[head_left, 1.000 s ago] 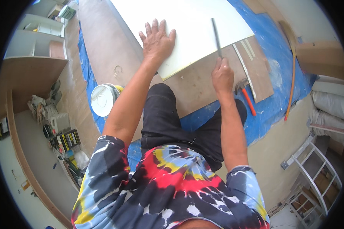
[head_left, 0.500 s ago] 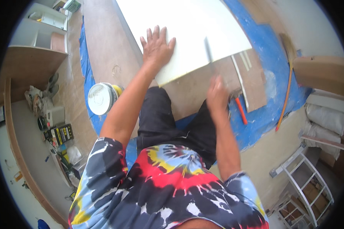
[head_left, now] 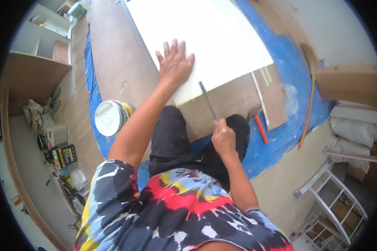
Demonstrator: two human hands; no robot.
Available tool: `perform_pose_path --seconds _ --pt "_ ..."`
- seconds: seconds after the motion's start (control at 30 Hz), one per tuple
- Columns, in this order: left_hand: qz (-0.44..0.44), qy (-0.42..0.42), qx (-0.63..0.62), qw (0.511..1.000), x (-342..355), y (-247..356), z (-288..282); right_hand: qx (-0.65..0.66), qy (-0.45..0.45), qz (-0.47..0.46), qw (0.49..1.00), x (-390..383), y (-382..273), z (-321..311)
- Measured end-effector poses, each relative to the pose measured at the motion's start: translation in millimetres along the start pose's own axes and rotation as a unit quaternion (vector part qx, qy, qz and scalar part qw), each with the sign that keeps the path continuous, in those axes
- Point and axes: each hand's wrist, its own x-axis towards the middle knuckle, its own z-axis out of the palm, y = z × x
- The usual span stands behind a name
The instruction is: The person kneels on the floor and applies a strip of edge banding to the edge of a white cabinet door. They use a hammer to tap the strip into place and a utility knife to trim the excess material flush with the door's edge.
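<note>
A large white panel (head_left: 222, 37) lies over a brown board (head_left: 197, 115), its near edge just in front of my knees. My left hand (head_left: 175, 66) rests flat on the panel near its left edge, fingers spread. In my right hand (head_left: 224, 138) is a long, thin grey metal file (head_left: 207, 97), gripped by its near end above my right knee. The file points forward and left, its far end at the panel's near edge; whether it touches the edge I cannot tell.
A hammer (head_left: 262, 129) with a red handle lies right of my knee, by a white strip (head_left: 259, 98). Blue sheeting (head_left: 285, 96) covers the floor, with a broom (head_left: 308, 108) on it. At left stands a white-lidded bucket (head_left: 108, 118); at lower right, a ladder (head_left: 331, 201).
My right hand has come back and to the left with the file, whose far end has drawn back from over the panel to its near edge. The left hand stays flat on the panel.
</note>
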Motion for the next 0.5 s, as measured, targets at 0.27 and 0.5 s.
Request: perform_pose_path --seconds 0.27,0.5 --pt "0.001 -0.010 0.009 1.000 -1.4 -2.0 5.5 -0.015 0.081 0.042 0.996 43.7 -6.3 -17.0" --pt "-0.001 -0.015 -0.007 1.000 -4.0 -0.1 1.3 -0.090 -0.007 0.072 0.993 21.8 -15.4 -18.6"
